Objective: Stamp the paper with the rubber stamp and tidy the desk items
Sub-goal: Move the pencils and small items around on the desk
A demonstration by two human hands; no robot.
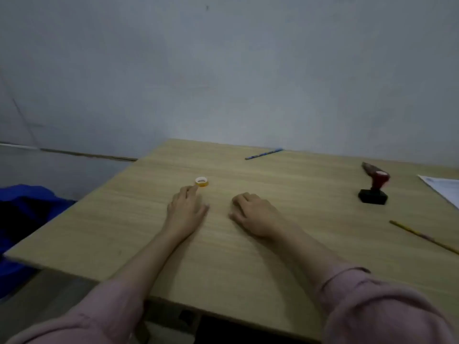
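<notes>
The rubber stamp, red handle on a black base, stands upright at the right of the wooden desk. A white paper lies at the far right edge, partly cut off. My left hand rests palm down on the desk, a fingertip touching a small yellow tape roll. My right hand lies beside it with fingers curled under, holding nothing. Both hands are far left of the stamp.
A blue pencil lies near the desk's far edge. A yellow pencil lies at the right, near the front. A dark brush-like item sits behind the stamp. Blue cloth is on the floor, left. A grey wall stands behind.
</notes>
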